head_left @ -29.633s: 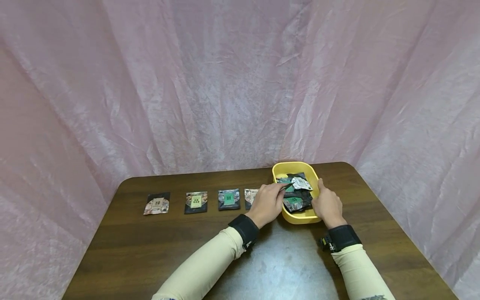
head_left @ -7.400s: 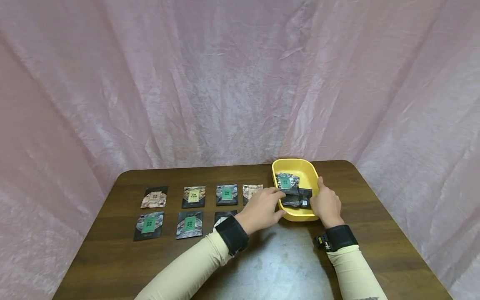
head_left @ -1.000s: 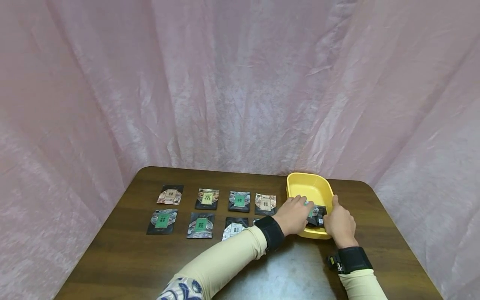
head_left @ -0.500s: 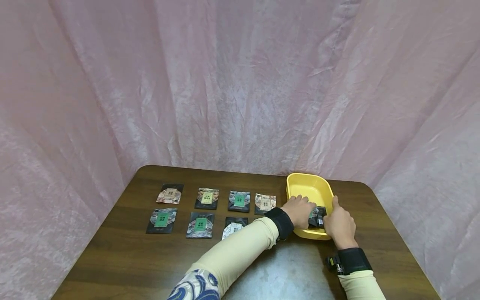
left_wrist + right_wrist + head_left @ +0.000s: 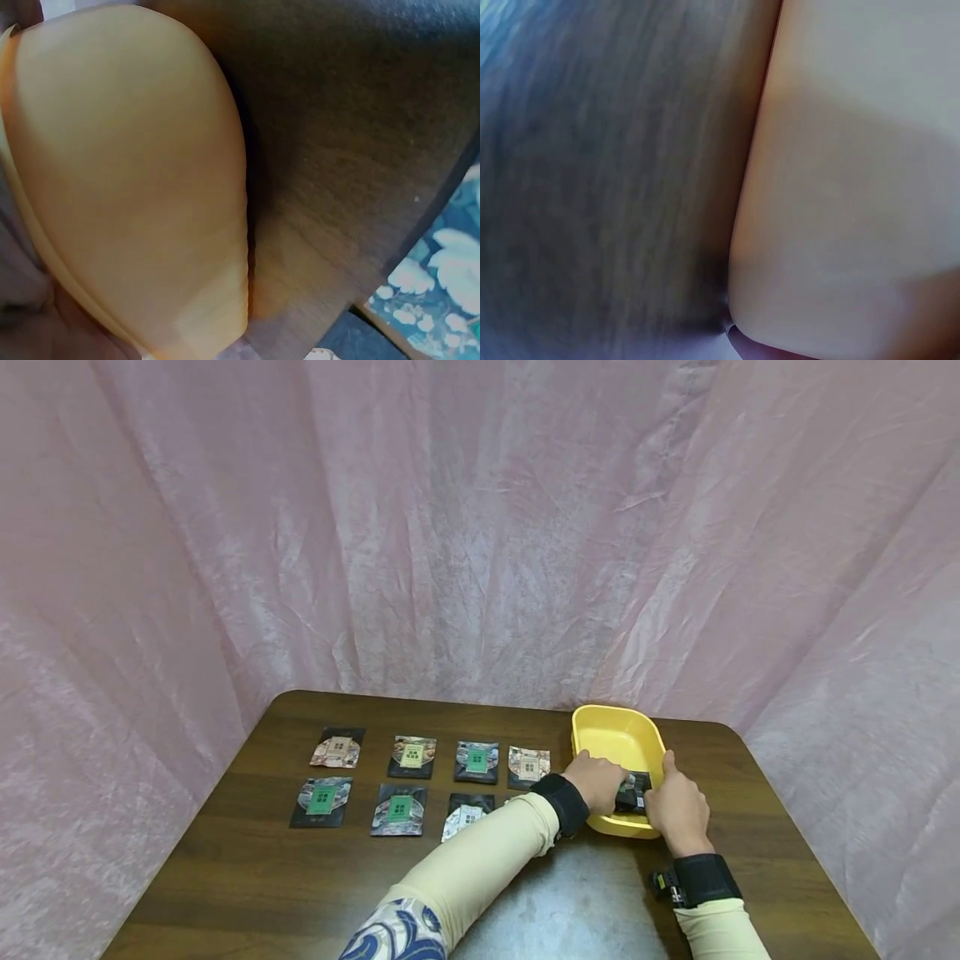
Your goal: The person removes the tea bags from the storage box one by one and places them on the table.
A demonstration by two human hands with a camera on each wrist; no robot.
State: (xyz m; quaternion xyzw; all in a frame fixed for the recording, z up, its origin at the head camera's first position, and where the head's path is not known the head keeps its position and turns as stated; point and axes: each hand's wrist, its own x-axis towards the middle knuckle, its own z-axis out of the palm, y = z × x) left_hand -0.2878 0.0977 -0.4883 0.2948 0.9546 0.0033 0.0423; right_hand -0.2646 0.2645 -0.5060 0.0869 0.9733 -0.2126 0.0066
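Note:
In the head view, a yellow plastic bin [image 5: 617,739] stands on the right of the table. A few dark printed sachets [image 5: 634,792] lie in its near end. My left hand [image 5: 595,782] reaches over the bin's left rim with its fingertips down at those sachets; whether it pinches one is hidden. My right hand [image 5: 678,812] holds the right rim. The left wrist view is mostly filled by the bin's outer wall [image 5: 135,180], with blurred fingers inside at the left edge. Bare skin of the right hand [image 5: 847,187] fills much of the right wrist view.
Flat sachets lie in two rows left of the bin, among them a beige-labelled one [image 5: 337,747], a yellow-labelled one [image 5: 412,756] and a green-labelled one [image 5: 320,802]. My left forearm passes over the near row's right end. A pink curtain [image 5: 450,543] hangs behind the wooden table [image 5: 247,877].
Since the oldest frame, a second row of sachets has appeared on the table and the bin holds fewer. Over the last second my left hand has shifted slightly right; the right hand stays.

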